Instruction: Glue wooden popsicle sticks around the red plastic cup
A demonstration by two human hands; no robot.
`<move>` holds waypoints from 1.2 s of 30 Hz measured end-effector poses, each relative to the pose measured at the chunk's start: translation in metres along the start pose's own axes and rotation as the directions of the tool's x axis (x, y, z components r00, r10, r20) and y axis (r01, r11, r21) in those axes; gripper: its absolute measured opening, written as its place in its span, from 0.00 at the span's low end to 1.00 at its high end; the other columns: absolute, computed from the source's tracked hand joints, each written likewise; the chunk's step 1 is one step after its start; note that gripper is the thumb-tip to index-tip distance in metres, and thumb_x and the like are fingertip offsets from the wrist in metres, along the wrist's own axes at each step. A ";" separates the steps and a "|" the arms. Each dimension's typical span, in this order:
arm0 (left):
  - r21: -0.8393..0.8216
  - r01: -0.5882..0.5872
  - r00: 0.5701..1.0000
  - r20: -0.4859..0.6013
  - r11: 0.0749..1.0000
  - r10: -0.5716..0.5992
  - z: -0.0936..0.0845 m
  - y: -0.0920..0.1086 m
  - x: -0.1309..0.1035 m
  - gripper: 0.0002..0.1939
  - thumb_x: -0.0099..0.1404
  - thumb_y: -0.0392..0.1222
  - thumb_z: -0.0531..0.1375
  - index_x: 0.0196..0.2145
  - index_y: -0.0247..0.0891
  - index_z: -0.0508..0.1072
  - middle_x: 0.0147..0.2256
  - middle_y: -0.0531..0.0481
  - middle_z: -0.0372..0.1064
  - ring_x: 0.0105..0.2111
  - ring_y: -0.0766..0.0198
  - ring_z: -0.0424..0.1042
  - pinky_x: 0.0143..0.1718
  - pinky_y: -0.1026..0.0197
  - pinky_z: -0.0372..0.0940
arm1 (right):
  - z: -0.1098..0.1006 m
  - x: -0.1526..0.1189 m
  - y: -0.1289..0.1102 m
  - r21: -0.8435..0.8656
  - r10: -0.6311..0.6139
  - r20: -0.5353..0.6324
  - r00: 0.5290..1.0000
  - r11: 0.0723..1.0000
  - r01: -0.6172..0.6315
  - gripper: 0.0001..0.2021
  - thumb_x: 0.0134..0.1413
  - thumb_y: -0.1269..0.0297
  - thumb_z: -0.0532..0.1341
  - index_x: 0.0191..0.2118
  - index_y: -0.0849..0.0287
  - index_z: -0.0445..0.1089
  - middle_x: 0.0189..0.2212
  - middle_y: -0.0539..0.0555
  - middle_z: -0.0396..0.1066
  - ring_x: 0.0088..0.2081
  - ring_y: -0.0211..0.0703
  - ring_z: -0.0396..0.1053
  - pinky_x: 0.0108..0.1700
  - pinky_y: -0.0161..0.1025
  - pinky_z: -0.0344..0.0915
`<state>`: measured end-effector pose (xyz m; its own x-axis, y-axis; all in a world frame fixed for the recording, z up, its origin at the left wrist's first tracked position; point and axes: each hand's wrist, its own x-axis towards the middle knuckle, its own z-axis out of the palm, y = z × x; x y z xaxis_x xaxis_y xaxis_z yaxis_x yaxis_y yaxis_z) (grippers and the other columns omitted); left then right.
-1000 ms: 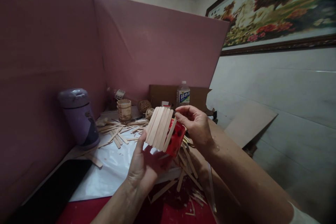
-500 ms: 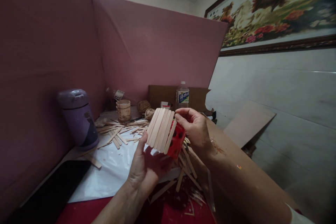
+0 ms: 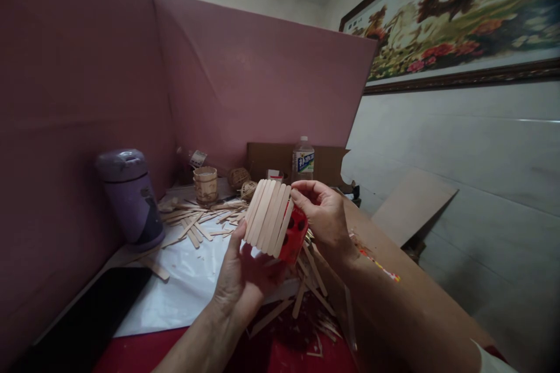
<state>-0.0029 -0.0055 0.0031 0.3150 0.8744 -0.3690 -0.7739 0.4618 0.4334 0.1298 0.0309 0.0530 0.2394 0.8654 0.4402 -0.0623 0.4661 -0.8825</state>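
A translucent red container (image 3: 296, 234) rests in my left hand (image 3: 238, 280), whose thumb presses the left edge of a row of wooden craft sticks (image 3: 265, 215). The sticks lie side by side over the container's face, and part of the red surface shows to their right. My right hand (image 3: 324, 215) pinches the top end of the rightmost stick (image 3: 286, 227) between thumb and forefinger. Most of my left fingers are hidden behind the container.
Loose sticks (image 3: 192, 232) cover part of the white sheet (image 3: 184, 285). A purple tumbler (image 3: 131, 198) stands left, above a black flat object (image 3: 96, 309). Farther back are a stick-covered cup (image 3: 205, 185), twine balls (image 3: 238, 178) and a plastic bottle (image 3: 304, 160). Brown board lies right.
My right hand and the rightmost stick have barely shifted. More of a red and yellow streak now shows beside my right forearm.
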 end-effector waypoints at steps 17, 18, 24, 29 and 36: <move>0.037 -0.018 1.000 0.014 0.999 0.017 -0.002 -0.002 0.003 0.24 0.57 0.60 0.58 0.46 0.44 0.62 0.34 0.44 0.66 0.28 0.54 0.71 0.27 0.58 0.62 | 0.001 0.000 0.003 0.027 -0.020 -0.049 0.999 0.999 0.021 0.09 0.41 0.64 0.68 0.31 0.61 0.72 0.26 0.49 0.71 0.27 0.36 0.66 0.32 0.37 0.63; 0.041 -0.015 1.000 0.014 0.999 0.015 -0.002 -0.002 0.003 0.24 0.57 0.60 0.58 0.46 0.44 0.62 0.35 0.44 0.66 0.28 0.54 0.71 0.27 0.57 0.62 | 0.001 0.000 0.003 0.036 -0.017 -0.050 0.999 0.999 0.019 0.09 0.41 0.64 0.68 0.31 0.61 0.72 0.26 0.49 0.71 0.27 0.36 0.66 0.32 0.36 0.63; 0.044 -0.037 0.999 0.009 0.998 0.036 -0.002 -0.002 0.002 0.24 0.57 0.59 0.58 0.46 0.43 0.63 0.34 0.44 0.65 0.29 0.54 0.71 0.26 0.58 0.62 | 0.002 0.001 0.005 0.041 -0.020 -0.043 0.999 0.999 0.022 0.09 0.41 0.63 0.68 0.31 0.60 0.71 0.26 0.49 0.70 0.28 0.36 0.66 0.33 0.37 0.64; -0.006 -0.044 0.999 0.011 0.999 0.044 -0.002 0.000 0.002 0.24 0.57 0.57 0.59 0.47 0.42 0.64 0.35 0.43 0.65 0.35 0.49 0.73 0.29 0.53 0.66 | -0.001 0.003 0.009 -0.035 -0.095 0.012 0.995 0.995 0.095 0.12 0.49 0.59 0.64 0.39 0.60 0.69 0.34 0.54 0.71 0.35 0.42 0.68 0.40 0.43 0.66; -0.079 -0.045 0.998 0.051 0.996 0.049 -0.005 0.003 0.003 0.27 0.56 0.57 0.61 0.47 0.39 0.65 0.43 0.37 0.67 0.39 0.47 0.72 0.34 0.49 0.68 | -0.016 -0.041 0.000 -0.461 -0.423 0.244 0.872 0.741 0.489 0.05 0.56 0.68 0.61 0.39 0.57 0.69 0.44 0.55 0.64 0.48 0.47 0.63 0.51 0.47 0.60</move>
<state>-0.0071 -0.0017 -0.0008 0.3044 0.9023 -0.3051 -0.8282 0.4090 0.3831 0.1357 -0.0077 0.0326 -0.0014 0.6025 0.7981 0.5172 0.6835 -0.5151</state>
